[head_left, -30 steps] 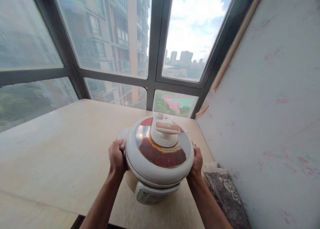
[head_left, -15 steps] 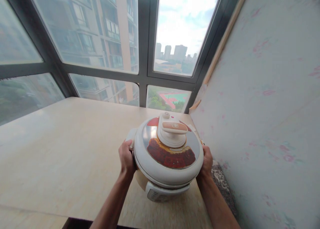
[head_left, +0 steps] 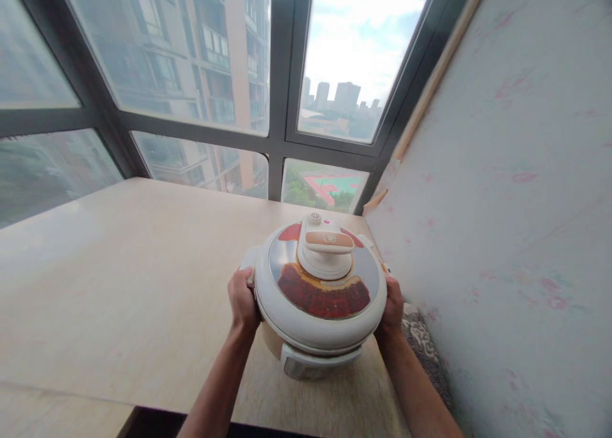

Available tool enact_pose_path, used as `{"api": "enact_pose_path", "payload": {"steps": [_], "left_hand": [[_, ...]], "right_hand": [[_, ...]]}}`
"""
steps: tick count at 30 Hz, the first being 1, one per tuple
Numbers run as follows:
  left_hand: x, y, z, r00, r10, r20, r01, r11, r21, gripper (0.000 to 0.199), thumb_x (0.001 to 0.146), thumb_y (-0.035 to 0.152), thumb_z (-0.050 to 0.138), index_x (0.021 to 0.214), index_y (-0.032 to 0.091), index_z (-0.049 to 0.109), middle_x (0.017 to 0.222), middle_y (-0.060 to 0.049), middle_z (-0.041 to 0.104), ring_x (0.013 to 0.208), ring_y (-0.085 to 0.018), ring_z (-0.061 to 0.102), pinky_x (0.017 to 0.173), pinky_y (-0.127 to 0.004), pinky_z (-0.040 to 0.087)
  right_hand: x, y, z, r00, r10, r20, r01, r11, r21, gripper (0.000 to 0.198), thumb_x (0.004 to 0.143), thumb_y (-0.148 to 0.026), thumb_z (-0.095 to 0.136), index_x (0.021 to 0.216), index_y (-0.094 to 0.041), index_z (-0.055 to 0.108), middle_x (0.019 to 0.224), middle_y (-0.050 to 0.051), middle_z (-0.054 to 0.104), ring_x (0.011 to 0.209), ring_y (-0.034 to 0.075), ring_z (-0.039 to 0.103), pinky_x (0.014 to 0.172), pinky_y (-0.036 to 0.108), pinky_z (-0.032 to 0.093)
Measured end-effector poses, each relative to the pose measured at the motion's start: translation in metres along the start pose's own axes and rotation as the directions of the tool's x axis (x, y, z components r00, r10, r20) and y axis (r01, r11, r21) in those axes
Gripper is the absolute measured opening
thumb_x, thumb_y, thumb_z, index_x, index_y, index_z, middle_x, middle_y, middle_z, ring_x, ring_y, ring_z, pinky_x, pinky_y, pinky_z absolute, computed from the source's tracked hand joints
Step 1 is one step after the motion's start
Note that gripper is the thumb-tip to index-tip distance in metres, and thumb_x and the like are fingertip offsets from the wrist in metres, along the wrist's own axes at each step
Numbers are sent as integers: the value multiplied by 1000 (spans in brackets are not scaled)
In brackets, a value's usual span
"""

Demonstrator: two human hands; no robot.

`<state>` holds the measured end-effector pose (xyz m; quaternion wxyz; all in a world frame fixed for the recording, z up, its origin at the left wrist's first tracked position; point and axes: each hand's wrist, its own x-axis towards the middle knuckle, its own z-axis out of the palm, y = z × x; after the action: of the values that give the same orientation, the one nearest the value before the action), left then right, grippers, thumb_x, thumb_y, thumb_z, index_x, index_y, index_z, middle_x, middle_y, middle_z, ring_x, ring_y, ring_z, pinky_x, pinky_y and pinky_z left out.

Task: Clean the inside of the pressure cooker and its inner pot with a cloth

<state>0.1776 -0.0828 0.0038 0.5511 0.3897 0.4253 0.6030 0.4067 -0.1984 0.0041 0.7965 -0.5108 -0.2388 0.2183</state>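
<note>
A white electric pressure cooker (head_left: 315, 336) is between my two hands, over the pale stone windowsill counter. Its round lid has a worn red-brown panel and a raised top handle (head_left: 329, 241) with a tan inlay. My left hand (head_left: 245, 301) is closed around the side handle (head_left: 251, 257) at the cooker's left. On the opposite side, my right hand (head_left: 391, 304) grips the right edge; most of its fingers are hidden behind the body. A control panel (head_left: 320, 363) faces me at the lower front. I cannot tell whether the base touches the counter.
The cream counter (head_left: 119, 285) spreads to the left. Dark-framed windows (head_left: 277, 106) rise behind it. A flowered wall (head_left: 516, 202) stands close on the right, with a patterned dark cloth (head_left: 421, 339) at its foot. A dark gap (head_left: 157, 422) shows below the counter's front edge.
The cooker and both hands sit slightly further left and a little higher in the picture. The view itself has shifted a bit. Both hands keep their hold.
</note>
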Motion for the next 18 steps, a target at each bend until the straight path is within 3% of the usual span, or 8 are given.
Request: {"api": "enact_pose_path", "payload": {"steps": [3,9,18], "left_hand": [[1,2,-2,999,33,-8,-34,999,-19,28,66,41,55,57,23,35,53,4,33,50,-11,30,45,-26,29],[6,-6,-14,985,56,162,-41,995,-93,20,69,39,58,67,20,52,63,2,49,60,-14,42,57,-26,40],[0,-3,-12,989,29,146,-6,989,-150,22,69,39,60,63,20,51,61,2,45,64,-16,48,65,-28,46]], "right_hand": [[1,5,-4,998,-58,26,58,998,-8,28,78,-45,64,66,-21,59,73,-1,54,75,17,47,74,30,43],[-3,6,-12,999,-38,32,41,997,-71,29,81,-46,63,67,-21,61,69,0,54,68,17,43,66,30,40],[-10,1,5,993,15,113,-27,993,112,28,79,-50,63,83,-22,60,69,-4,53,71,18,51,75,31,46]]}}
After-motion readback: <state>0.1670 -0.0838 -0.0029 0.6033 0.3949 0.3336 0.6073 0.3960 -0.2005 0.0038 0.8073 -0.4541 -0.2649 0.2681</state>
